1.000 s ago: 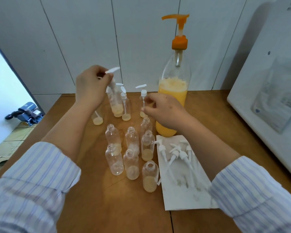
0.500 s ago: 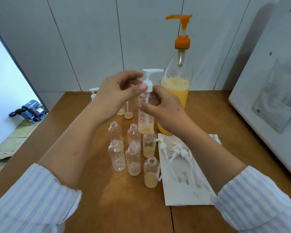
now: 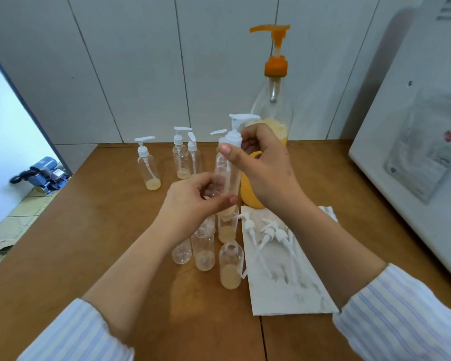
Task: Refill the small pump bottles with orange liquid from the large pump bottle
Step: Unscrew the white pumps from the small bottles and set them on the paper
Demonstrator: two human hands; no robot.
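Right hand (image 3: 266, 165): pinches the white pump top (image 3: 236, 131) of a small bottle (image 3: 225, 175) raised in front of the large pump bottle (image 3: 272, 121).
Left hand (image 3: 195, 199): grips that bottle's base.
Done: uncapped bottles (image 3: 229, 267) nearer than the large one — low orange fill only.
Left: capped bottles (image 3: 147, 165) to its left look unopened; loose pumps (image 3: 268, 235) wait on paper (image 3: 292, 295) on the counter (image 3: 89, 243).

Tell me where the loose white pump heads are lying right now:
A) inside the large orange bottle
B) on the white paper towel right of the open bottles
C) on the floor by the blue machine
B: the loose pump heads lie on the white paper towel, right of the open small bottles.
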